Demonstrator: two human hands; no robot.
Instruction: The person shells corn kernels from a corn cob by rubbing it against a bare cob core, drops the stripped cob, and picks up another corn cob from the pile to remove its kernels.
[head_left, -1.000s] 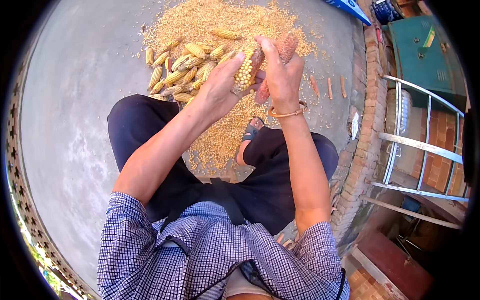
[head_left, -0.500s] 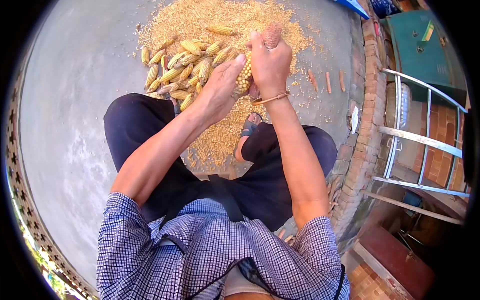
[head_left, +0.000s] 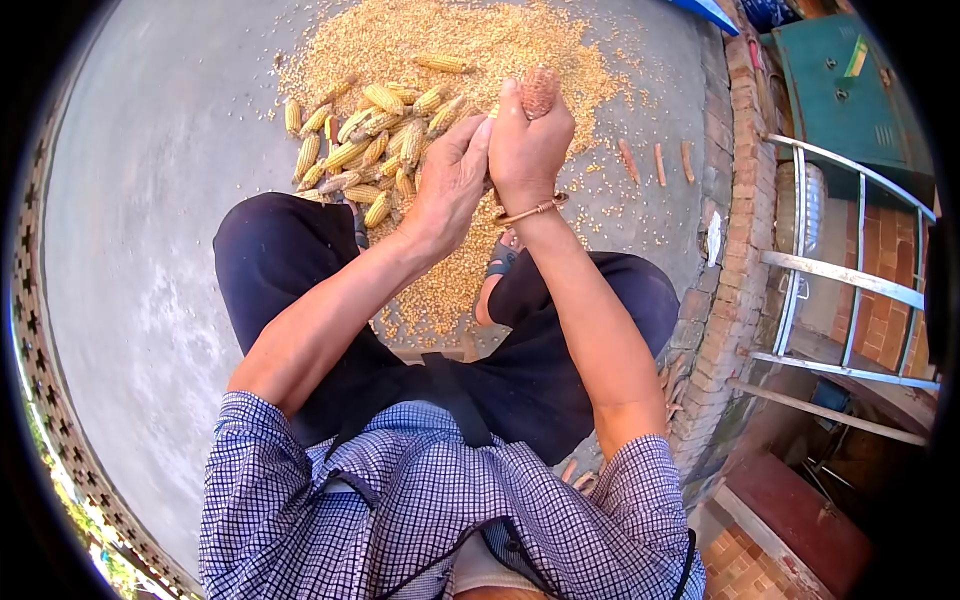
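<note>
My right hand (head_left: 525, 150) is wrapped round a reddish bare corn cob (head_left: 540, 90), whose end sticks out above the fist. Pressed against it from the left is my left hand (head_left: 450, 185), closed round an ear of corn that the two hands now hide almost wholly. Just left of the hands lies a heap of yellow corn ears (head_left: 345, 154), some with darkened tips. Loose corn kernels (head_left: 480, 35) are spread thickly behind the heap and also between my feet.
Several stripped cobs (head_left: 660, 165) lie on the concrete floor (head_left: 140, 200) to the right. A brick edging (head_left: 740, 190) runs along that side, with a metal rail frame (head_left: 850, 275) and a green cabinet (head_left: 835, 90) beyond it.
Both hands have come closer together, and the right hand has shifted slightly down and left with the cob. Yellow kernels on the held ear, visible before between the hands, are now covered.
</note>
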